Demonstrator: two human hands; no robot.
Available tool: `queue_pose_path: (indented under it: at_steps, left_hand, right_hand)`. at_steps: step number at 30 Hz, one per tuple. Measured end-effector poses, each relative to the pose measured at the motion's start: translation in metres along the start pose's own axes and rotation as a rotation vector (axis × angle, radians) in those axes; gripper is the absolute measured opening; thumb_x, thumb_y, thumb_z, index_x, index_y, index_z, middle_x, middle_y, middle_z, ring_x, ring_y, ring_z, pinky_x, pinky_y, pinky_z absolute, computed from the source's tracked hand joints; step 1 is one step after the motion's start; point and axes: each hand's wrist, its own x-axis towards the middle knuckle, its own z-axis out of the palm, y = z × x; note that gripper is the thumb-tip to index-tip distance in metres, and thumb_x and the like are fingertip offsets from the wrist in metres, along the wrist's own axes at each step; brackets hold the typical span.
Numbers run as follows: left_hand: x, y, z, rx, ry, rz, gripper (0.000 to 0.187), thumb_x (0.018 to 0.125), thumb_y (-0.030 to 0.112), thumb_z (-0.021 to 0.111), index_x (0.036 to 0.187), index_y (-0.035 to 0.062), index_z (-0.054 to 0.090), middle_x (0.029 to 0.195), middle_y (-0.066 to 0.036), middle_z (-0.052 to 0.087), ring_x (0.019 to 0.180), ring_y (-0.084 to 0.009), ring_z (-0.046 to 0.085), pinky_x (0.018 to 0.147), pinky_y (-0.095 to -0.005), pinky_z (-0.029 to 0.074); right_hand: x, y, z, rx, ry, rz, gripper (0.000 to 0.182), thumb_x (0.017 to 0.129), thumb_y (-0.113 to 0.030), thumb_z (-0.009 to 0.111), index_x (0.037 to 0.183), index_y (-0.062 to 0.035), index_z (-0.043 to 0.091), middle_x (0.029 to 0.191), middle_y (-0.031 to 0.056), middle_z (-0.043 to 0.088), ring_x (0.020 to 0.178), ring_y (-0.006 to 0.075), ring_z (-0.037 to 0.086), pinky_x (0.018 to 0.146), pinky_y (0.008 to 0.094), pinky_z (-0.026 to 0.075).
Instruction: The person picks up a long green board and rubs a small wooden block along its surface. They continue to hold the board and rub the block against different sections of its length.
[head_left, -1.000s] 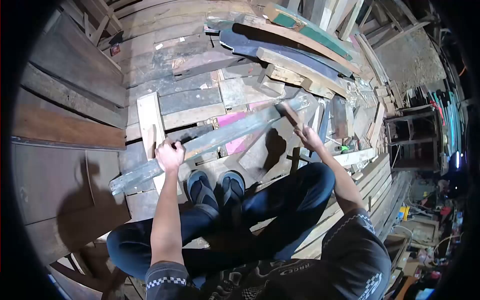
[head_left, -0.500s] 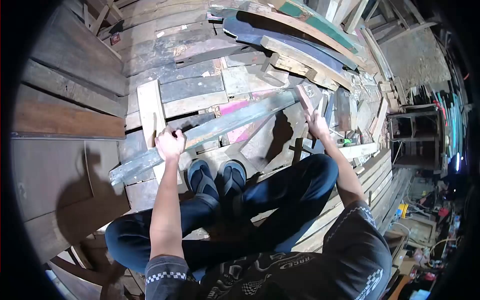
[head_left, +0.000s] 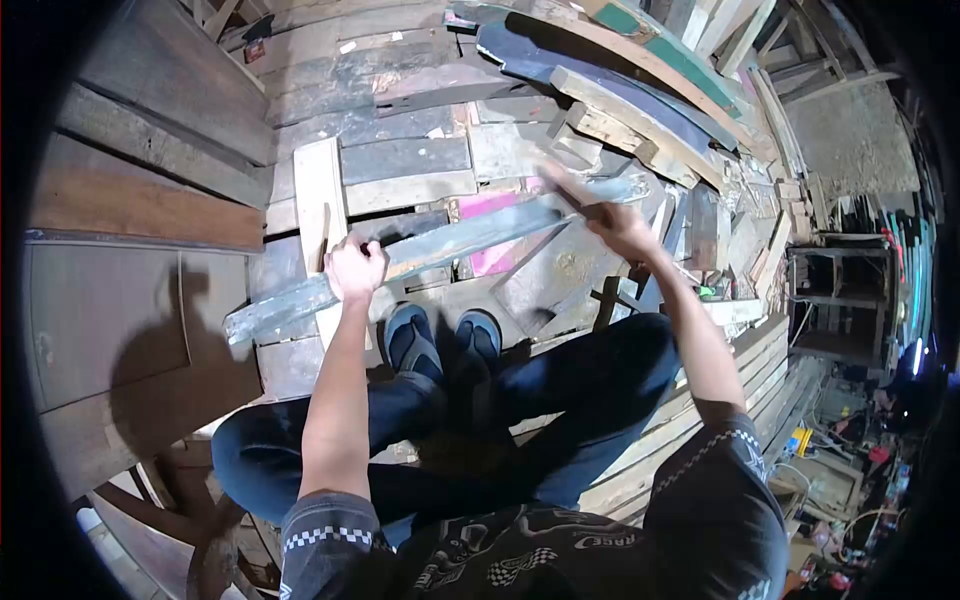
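A long plank with worn grey-green paint (head_left: 450,243) lies slantwise in front of my feet. My left hand (head_left: 356,268) is wrapped over it toward its left end, where a pale board (head_left: 318,190) passes beneath. In my right hand (head_left: 622,232) is a short wooden stick (head_left: 568,187), blurred by motion. The stick points up and left, overlapping the plank's right part in this view. Below the plank are my two sandalled feet (head_left: 412,340).
Worn boards (head_left: 405,160) cover the floor, with a pink piece (head_left: 492,250) among them. Long timbers and a dark blue board (head_left: 520,50) lie at the upper right. Wooden panels (head_left: 110,310) stand at left. A shelf (head_left: 842,300) and clutter are at right.
My right hand has moved slightly left with the stick, which has swung left over the plank. My left hand keeps its grip on the plank. The whole view has shifted a little.
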Motion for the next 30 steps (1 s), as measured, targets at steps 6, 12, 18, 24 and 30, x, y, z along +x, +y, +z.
queue_pose_path:
  at_steps: [6, 12, 18, 24, 30]
  left_hand:
    - [0.0, 0.007, -0.009, 0.013, 0.009, -0.022, 0.026, 0.076, 0.029, 0.058, 0.078, 0.0039, 0.066, 0.083, -0.018, 0.069, 0.084, -0.0349, 0.065, 0.086, -0.0434, 0.046]
    - [-0.001, 0.001, -0.004, -0.036, -0.015, -0.006, 0.026, 0.076, 0.029, 0.058, 0.08, 0.0051, 0.067, 0.084, -0.016, 0.07, 0.084, -0.0329, 0.065, 0.087, -0.0437, 0.046]
    - [0.0, -0.003, 0.0, -0.003, 0.019, 0.022, 0.027, 0.078, 0.031, 0.059, 0.081, 0.0055, 0.068, 0.082, -0.018, 0.069, 0.083, -0.0349, 0.066, 0.085, -0.0442, 0.048]
    - [-0.001, 0.0, -0.003, 0.004, -0.01, 0.029, 0.028, 0.078, 0.031, 0.057, 0.08, 0.0051, 0.067, 0.081, -0.018, 0.069, 0.083, -0.035, 0.065, 0.085, -0.0442, 0.048]
    - [-0.001, -0.002, -0.002, -0.002, 0.015, 0.029, 0.028, 0.078, 0.031, 0.058, 0.081, 0.0047, 0.068, 0.081, -0.017, 0.069, 0.081, -0.0354, 0.066, 0.086, -0.0435, 0.047]
  right_hand:
    - [-0.025, -0.09, 0.147, 0.207, 0.132, -0.004, 0.057, 0.086, -0.015, 0.054, 0.136, 0.0019, 0.032, 0.069, 0.0325, 0.061, 0.065, 0.0499, 0.061, 0.062, 0.057, 0.049]
    - [-0.039, -0.098, 0.155, 0.11, 0.073, 0.045, 0.081, 0.091, -0.027, 0.054, 0.155, -0.024, 0.005, 0.083, 0.0348, 0.062, 0.073, 0.0515, 0.062, 0.068, 0.0589, 0.05]
    - [-0.007, -0.035, 0.142, 0.22, 0.515, 0.305, 0.078, 0.091, -0.016, 0.054, 0.155, -0.0184, 0.009, 0.084, 0.0297, 0.065, 0.065, 0.0511, 0.06, 0.055, 0.0591, 0.046]
    - [-0.037, -0.058, 0.182, 0.008, 0.032, 0.023, 0.077, 0.09, -0.023, 0.054, 0.155, -0.0254, 0.011, 0.075, 0.0313, 0.063, 0.069, 0.05, 0.063, 0.069, 0.0592, 0.049]
    - [-0.01, -0.001, 0.123, 0.274, 0.448, 0.414, 0.074, 0.093, -0.02, 0.051, 0.154, -0.0209, 0.009, 0.078, 0.0332, 0.063, 0.07, 0.05, 0.063, 0.059, 0.0572, 0.049]
